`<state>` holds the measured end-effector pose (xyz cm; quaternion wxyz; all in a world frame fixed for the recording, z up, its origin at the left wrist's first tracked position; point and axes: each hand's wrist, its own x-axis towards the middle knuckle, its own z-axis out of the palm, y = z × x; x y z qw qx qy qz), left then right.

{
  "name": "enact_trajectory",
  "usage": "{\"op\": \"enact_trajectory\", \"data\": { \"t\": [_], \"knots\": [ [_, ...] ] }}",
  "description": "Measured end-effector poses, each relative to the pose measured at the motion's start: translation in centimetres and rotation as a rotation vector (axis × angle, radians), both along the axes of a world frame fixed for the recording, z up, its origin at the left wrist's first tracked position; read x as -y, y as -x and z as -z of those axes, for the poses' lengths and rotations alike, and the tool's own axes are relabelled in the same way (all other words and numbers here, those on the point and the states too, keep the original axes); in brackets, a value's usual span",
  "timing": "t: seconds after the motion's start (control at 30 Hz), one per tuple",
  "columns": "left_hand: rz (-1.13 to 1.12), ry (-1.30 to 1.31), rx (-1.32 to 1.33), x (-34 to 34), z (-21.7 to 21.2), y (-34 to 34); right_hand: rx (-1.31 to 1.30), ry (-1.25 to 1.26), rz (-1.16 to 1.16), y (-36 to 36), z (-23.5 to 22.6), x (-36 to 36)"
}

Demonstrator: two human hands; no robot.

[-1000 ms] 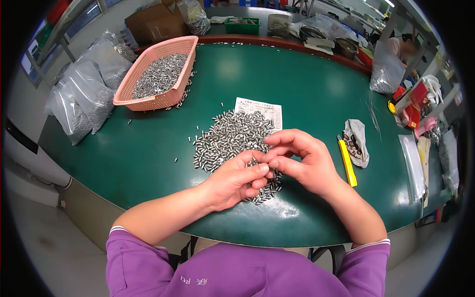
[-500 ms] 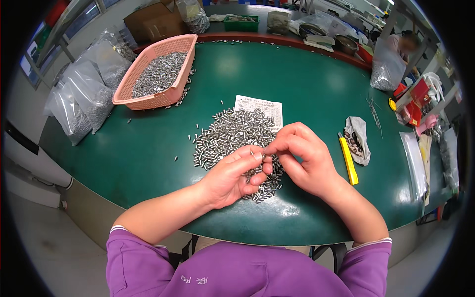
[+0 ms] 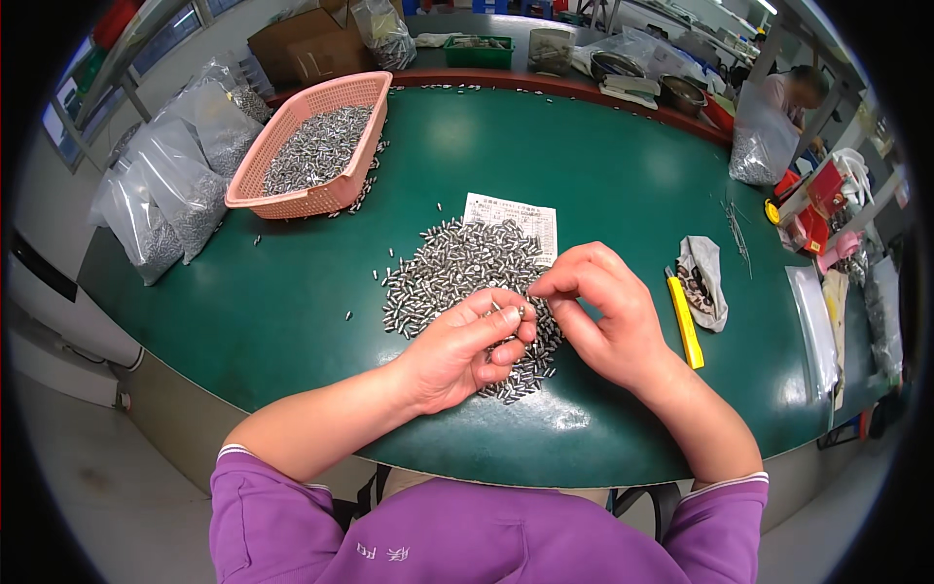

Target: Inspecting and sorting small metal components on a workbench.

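A heap of small silver metal pins [image 3: 457, 273] lies on the green table [image 3: 603, 165], partly over a printed paper slip [image 3: 513, 216]. My left hand [image 3: 462, 350] rests at the near edge of the heap, fingers curled, with one small pin pinched at its fingertips. My right hand [image 3: 603, 311] hovers beside it, thumb and forefinger pinched together close to the left fingertips; what it pinches is too small to tell. Both hands cover the near part of the heap.
A pink plastic basket [image 3: 302, 200] filled with the same pins stands at the far left. Clear bags of pins [image 3: 170, 185] lean off the left edge. A yellow cutter [image 3: 685, 321] and a crumpled cloth [image 3: 702, 282] lie right. Another person [image 3: 793, 92] sits far right.
My right hand has lifted slightly and shifted rightward, its pinch now meeting the left fingertips. The left hand stays curled at the heap's near edge.
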<state>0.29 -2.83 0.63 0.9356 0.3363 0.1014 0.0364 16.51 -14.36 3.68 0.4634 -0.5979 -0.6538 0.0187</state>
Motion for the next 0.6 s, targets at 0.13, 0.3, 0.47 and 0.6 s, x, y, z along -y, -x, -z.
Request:
{"op": "enact_trajectory", "data": {
  "t": [0.13,0.3,0.47,0.6],
  "knots": [
    [-0.014,0.008,0.029,-0.07,0.03,-0.01,0.019,-0.003,0.003,0.09,-0.25,0.01],
    [-0.029,0.019,0.0,-0.05,0.01,0.09,0.126,-0.009,-0.043,0.27,-0.52,0.14],
    [-0.02,0.054,0.001,0.04,0.15,0.11,0.159,-0.008,-0.038,0.38,-0.45,0.21],
    [-0.022,0.053,-0.014,0.07,0.2,0.12,0.174,0.017,-0.018,0.37,-0.64,0.19]
  ]
}}
